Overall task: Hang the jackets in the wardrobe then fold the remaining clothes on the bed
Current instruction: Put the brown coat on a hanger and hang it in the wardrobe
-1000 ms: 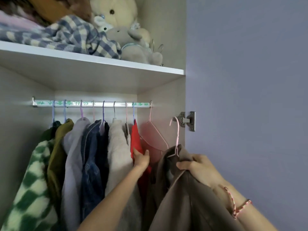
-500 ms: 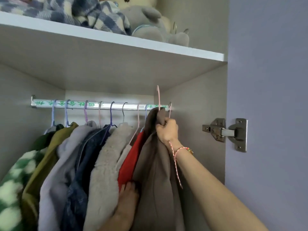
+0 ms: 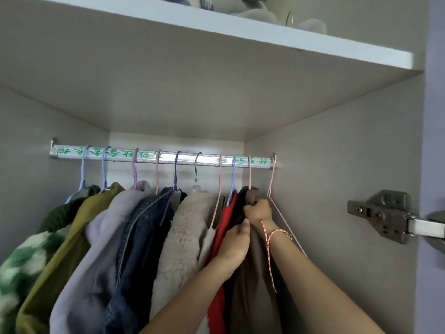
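A brown jacket (image 3: 250,280) hangs on a pink hanger (image 3: 249,173) hooked over the wardrobe rail (image 3: 166,156), near its right end. My right hand (image 3: 258,209) grips the jacket's collar just under the hook. My left hand (image 3: 234,244) lies against the jacket's left side, between it and the red garment (image 3: 220,239), thumb up. Several other jackets hang to the left on the same rail. An empty pink hanger (image 3: 274,201) hangs at the far right.
A white shelf (image 3: 216,32) with soft toys sits above the rail. The wardrobe's side wall (image 3: 337,189) is close on the right, with a metal door hinge (image 3: 385,215) and the lilac door beyond it.
The brown jacket's hanger went from held up near the rail to hooked on it. My right hand dropped to the collar, and my left hand rose from low beside the red garment.
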### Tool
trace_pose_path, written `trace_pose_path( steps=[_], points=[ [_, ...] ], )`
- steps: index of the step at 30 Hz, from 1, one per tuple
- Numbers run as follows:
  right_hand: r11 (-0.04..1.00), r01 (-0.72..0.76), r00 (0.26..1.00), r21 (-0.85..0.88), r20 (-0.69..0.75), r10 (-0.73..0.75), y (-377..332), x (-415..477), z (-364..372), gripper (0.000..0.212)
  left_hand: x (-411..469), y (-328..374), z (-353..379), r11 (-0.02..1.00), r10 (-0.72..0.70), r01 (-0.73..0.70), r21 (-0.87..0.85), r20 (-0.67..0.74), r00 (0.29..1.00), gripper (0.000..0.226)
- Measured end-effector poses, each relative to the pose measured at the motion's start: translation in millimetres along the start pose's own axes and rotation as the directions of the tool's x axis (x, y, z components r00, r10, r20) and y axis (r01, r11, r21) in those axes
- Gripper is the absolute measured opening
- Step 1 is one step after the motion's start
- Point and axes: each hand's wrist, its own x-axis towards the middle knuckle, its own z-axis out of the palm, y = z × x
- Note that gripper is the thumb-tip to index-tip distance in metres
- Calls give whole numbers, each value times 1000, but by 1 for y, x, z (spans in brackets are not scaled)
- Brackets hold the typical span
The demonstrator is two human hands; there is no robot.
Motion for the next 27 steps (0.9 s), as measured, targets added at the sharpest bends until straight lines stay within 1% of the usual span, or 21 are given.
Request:
trace_pose_path(
  steps=[1,3,4,6,7,8,10,11,12,13,14,16,19,20,22,25,27],
  points=[
    [1000,-8,1000,4,6,8,4,-1,4,20,-1,-5,-1,999,6,-6,41,7,1000,42],
    [1000,6,1000,-7,2,-6,3,-6,11,21,-4,-14,-7,998,7,-7,57,-5,1000,43],
    [998,23,1000,-51,-11,-24,0,-9,13,29,-5,-18,-10,998,15,-14,60,-13,1000,43],
    [973,49,995,-226,-71,-66,-2,-18,14,50,-17,-25,-14,998,29,-28,65,-16,999,41],
    [944,87,982,-320,-130,-135,-5,-19,11,55,-20,-24,-15,996,51,-50,74,-14,999,39],
    [906,126,962,-405,-174,-211,-2,-25,8,54,-30,-26,-16,993,67,-66,100,-10,998,39],
    [796,198,884,-572,-247,-397,3,-28,-2,37,-44,-25,-15,986,98,-98,137,7,995,40],
    [717,188,845,-671,-262,-467,6,-28,-6,27,-50,-24,-14,982,112,-114,150,20,994,41],
    [645,143,826,-750,-269,-496,8,-28,-10,22,-55,-23,-13,979,124,-128,160,33,992,43],
    [601,91,830,-794,-273,-487,7,-29,-12,22,-60,-21,-11,975,133,-139,173,45,990,44],
    [595,58,860,-802,-262,-438,4,-32,-13,24,-64,-17,-10,970,149,-156,185,51,987,43],
    [633,29,926,-773,-218,-309,-2,-38,-17,27,-73,-10,-6,959,181,-190,212,60,982,43],
    [684,64,982,-727,-75,-171,0,-45,-32,33,-82,0,-4,951,175,-192,241,90,980,45],
    [711,72,989,-699,-43,-141,2,-49,-38,32,-85,3,-5,954,165,-183,238,94,982,46],
    [802,43,993,-596,-62,-99,2,-56,-47,31,-88,6,-7,966,144,-159,204,84,986,45],
    [936,-18,996,-352,-90,-15,-6,-66,-54,32,-97,14,-10,986,121,-125,109,42,992,42],
    [972,-35,997,-233,-79,17,-12,-70,-59,34,-103,21,-13,994,96,-97,43,7,995,40]
  ],
)
